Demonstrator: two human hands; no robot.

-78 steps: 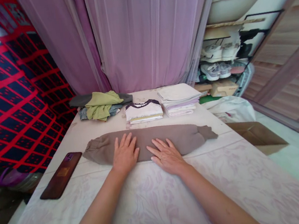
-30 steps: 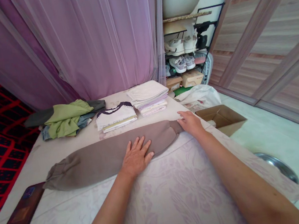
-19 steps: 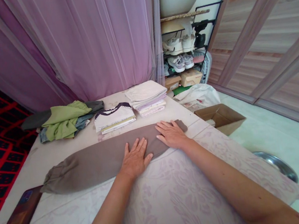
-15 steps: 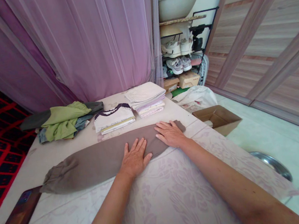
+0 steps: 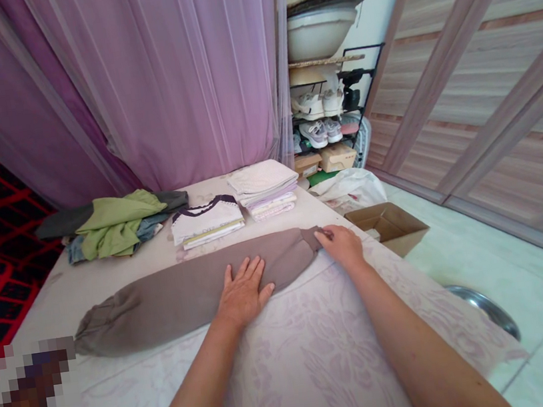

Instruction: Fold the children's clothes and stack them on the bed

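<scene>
A sheer purple curtain (image 5: 183, 74) is hung behind a pale, floral-patterned, cloth-covered surface (image 5: 299, 368).
Wood-grain cupboard doors (image 5: 481, 79) are seen beyond its right edge. Across it, a folded grey-brown cloth garment (image 5: 174, 298) is laid, one narrow end near the right edge. The garment's near side is covered by the left hand (image 5: 244, 293), palm down, fingers spread; the narrow end is pinched by the right hand (image 5: 342, 245), fingers curled.

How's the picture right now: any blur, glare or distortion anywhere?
Head view: left hand, right hand and brown garment look fairly clear in soft light; head view: lower-left corner is pixelated, detail lost; head view: wardrobe doors lean, likely lens stretch; head view: metal basin shows bright glints.
</scene>
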